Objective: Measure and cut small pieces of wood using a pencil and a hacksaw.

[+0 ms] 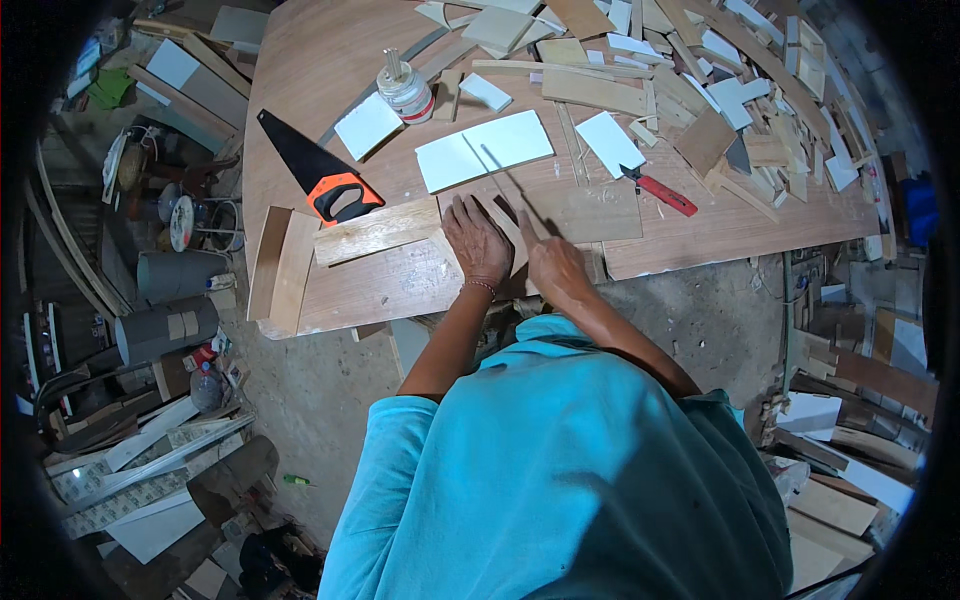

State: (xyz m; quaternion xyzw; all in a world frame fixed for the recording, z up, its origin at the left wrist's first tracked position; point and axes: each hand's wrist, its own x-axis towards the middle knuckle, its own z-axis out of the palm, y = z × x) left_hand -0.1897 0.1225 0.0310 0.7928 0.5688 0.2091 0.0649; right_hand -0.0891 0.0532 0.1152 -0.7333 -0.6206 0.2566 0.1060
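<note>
My left hand [476, 240] lies flat, fingers stretched forward, on small wooden pieces at the table's near edge. Beside it on the right, my right hand [558, 268] is closed round a thin stick [489, 167] that slants up and left over a white board [485, 150]. A dark shadow falls next to the stick. Under and between my hands is a brown wooden piece [512, 236], partly covered by them. Left of my left hand rests a pale wooden block [378, 236]. Beyond it lies a handsaw [318, 168] with a black blade and orange-black handle.
A jar [405, 92] with sticks standing in it is at the back, near a small white board [368, 126]. A red utility knife [660, 190] lies to the right, by another white piece [610, 142]. Wood offcuts [700, 80] heap at back right. An angled wooden piece [285, 265] stands left.
</note>
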